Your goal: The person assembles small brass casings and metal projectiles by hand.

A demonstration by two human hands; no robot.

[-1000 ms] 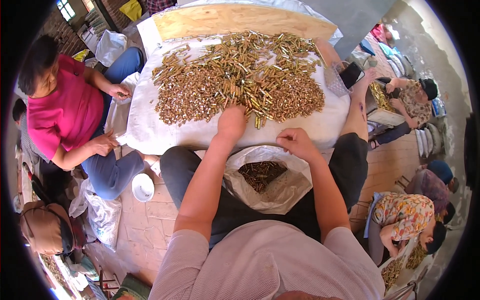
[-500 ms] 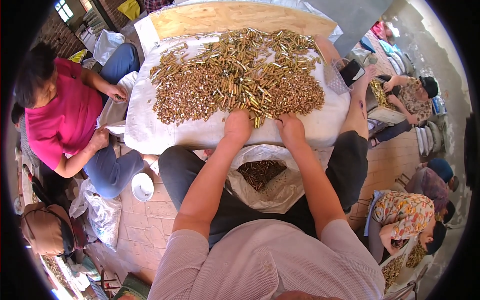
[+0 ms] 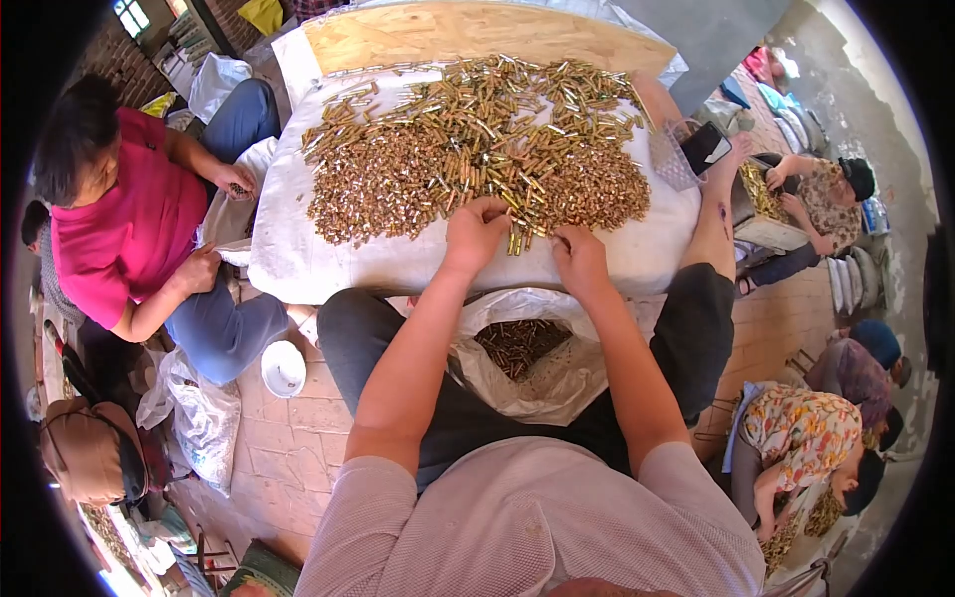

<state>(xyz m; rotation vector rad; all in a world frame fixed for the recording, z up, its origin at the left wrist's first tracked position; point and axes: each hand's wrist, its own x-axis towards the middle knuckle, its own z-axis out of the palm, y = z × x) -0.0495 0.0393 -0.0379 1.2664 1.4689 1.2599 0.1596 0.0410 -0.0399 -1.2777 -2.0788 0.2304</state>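
A wide heap of brass-coloured metal tubes [image 3: 477, 149] and shorter pieces lies on a table covered with white cloth [image 3: 338, 274]. My left hand [image 3: 476, 237] is at the heap's near edge, its thumb and fingers curled into a pinch; what they hold, if anything, is too small to make out. Close by on the right, my right hand [image 3: 579, 257] has its fingers drawn together against the near edge; their tips are partly hidden. Several tubes [image 3: 518, 241] lie between the two hands. Below the table edge, a white sack [image 3: 537, 398] between my legs gapes, with darker metal pieces [image 3: 517, 348] inside.
A wooden board [image 3: 487, 35] stands along the table's far side. At the right edge are a clear plastic basket [image 3: 672, 159] and a phone [image 3: 702, 147]. A person in pink [image 3: 149, 219] sits at the left, near a white bucket [image 3: 284, 369]. Other people work at the right.
My left hand has lifted slightly out of the heap's edge, and its fingers now show curled. My right hand stays in almost the same place.
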